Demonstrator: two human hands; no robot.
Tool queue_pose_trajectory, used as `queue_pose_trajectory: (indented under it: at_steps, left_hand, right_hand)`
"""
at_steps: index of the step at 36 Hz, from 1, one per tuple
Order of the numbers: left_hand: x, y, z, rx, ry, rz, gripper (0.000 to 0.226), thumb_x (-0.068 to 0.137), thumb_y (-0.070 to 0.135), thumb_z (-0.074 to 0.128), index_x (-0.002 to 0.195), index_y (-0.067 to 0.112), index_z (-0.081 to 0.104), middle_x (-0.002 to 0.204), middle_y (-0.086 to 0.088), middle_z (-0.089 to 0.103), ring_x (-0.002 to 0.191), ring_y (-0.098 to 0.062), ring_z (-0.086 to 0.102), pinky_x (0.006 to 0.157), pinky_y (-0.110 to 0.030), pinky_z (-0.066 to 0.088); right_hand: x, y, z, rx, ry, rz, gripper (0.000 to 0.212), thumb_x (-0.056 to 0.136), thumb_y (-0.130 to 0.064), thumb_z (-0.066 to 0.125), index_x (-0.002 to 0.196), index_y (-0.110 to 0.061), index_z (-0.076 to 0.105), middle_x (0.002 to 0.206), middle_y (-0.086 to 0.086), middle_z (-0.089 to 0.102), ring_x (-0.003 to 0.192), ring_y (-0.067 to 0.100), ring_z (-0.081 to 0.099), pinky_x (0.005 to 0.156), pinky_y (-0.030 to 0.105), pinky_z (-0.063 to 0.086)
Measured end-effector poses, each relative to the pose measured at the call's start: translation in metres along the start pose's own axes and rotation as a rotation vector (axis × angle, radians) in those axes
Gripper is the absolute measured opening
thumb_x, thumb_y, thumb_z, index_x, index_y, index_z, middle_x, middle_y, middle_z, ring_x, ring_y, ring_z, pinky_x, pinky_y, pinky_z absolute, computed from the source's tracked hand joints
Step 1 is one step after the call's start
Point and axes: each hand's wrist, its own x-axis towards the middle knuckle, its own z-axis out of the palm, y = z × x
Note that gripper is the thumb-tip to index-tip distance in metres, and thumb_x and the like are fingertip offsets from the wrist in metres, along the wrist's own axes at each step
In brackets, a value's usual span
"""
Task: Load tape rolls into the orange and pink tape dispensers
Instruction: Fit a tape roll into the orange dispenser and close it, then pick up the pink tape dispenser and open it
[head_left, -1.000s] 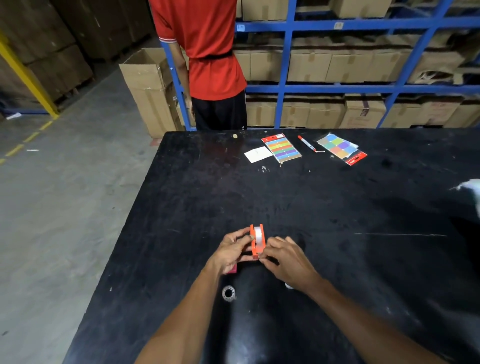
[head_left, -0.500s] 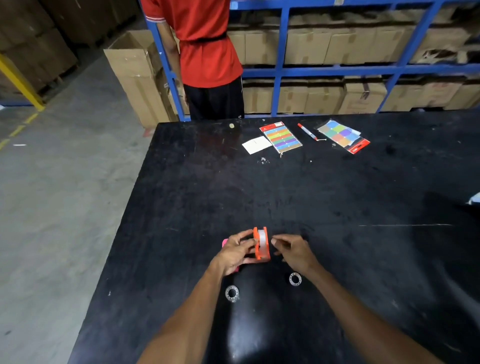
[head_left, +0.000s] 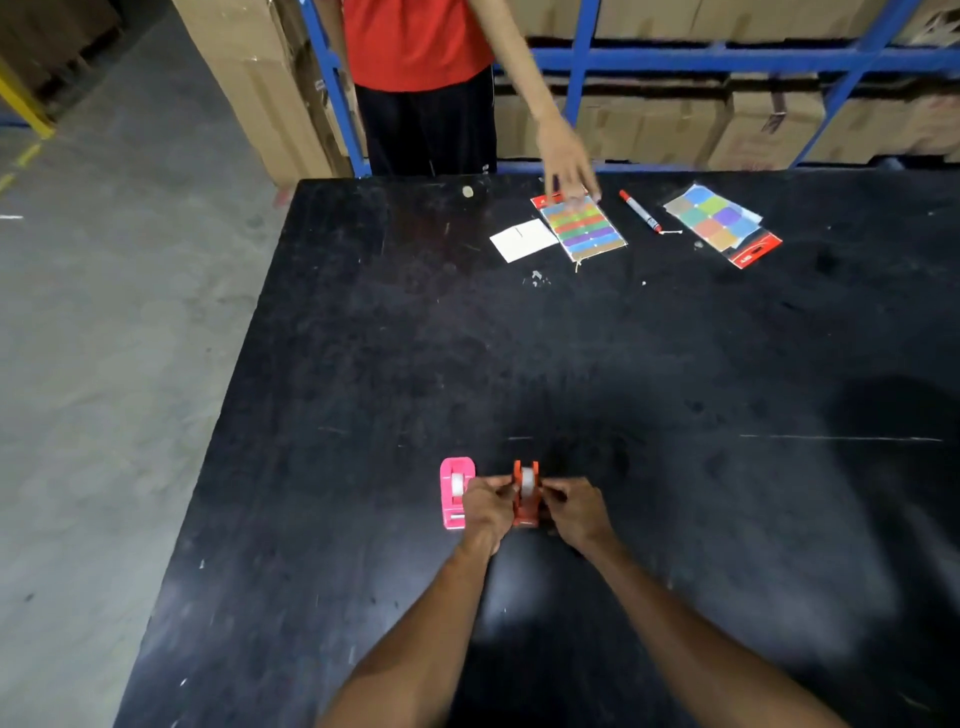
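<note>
An orange tape dispenser (head_left: 525, 493) with a white tape roll in it stands on the black table (head_left: 623, 374), near the front. My left hand (head_left: 485, 506) grips its left side and my right hand (head_left: 576, 512) pinches its right side. Just to the left lies a pink tape dispenser (head_left: 456, 492), also with a white roll seated in it; my left hand partly overlaps its right edge. The two loose roll cores seen before are hidden behind my arms or out of sight.
Across the table a person in a red shirt reaches a hand (head_left: 566, 161) onto a striped colour card (head_left: 584, 228). Beside it lie a white paper slip (head_left: 522, 240), a red marker (head_left: 641, 210) and a second colour pack (head_left: 719, 223). Blue shelving with cartons stands behind.
The view has tilted down and closer. My right hand has closed onto the orange dispenser again. The pink dispenser now shows fully at the left. The other person's hand has reached onto the colour card.
</note>
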Motion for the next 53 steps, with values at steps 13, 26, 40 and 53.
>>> queue_pose_trajectory:
  at_steps: [13,26,40,53]
  left_hand:
    - [0.011,0.005,0.007,-0.005,0.105,-0.014,0.046,0.084,-0.021,0.052,0.061,0.013,0.073,0.039,0.019,0.06,0.045,0.002,0.059,0.064,-0.017,0.053]
    - [0.0,0.019,-0.047,0.317,0.215,0.359,0.027,0.091,0.006,0.051,0.081,0.023,0.068,0.075,-0.005,0.073,0.068,-0.017,0.067,0.071,-0.028,0.055]
    - [0.024,-0.009,-0.125,0.943,-0.272,0.311,0.133,0.058,0.036,0.09,0.156,0.027,0.0,0.148,-0.004,0.03,0.138,-0.03,0.028,0.119,-0.038,0.021]
    - [0.055,-0.017,-0.135,0.926,-0.251,0.493,0.115,0.056,0.037,0.09,0.151,0.018,0.028,0.147,-0.003,0.045,0.137,-0.021,0.04,0.117,-0.036,0.026]
  right_hand:
    - [0.014,0.01,0.008,-0.036,0.024,-0.024,0.03,0.088,-0.035,0.055,0.113,-0.044,0.068,0.094,-0.009,0.079,0.081,0.012,0.075,0.066,0.041,0.063]
    - [-0.011,-0.043,-0.01,-0.306,0.274,-0.203,0.018,0.097,-0.023,0.053,0.096,-0.021,0.071,0.1,0.007,0.072,0.088,0.033,0.07,0.071,0.042,0.056]
    - [0.0,-0.111,0.053,-0.691,-0.243,-0.38,0.035,0.086,-0.023,0.068,0.12,-0.017,0.061,0.12,0.004,0.047,0.101,0.028,0.065,0.082,0.045,0.054]
    - [0.013,-0.108,0.077,-0.711,-0.17,-0.239,0.026,0.091,-0.019,0.057,0.116,-0.015,0.062,0.124,0.006,0.05,0.101,0.03,0.066,0.087,0.038,0.047]
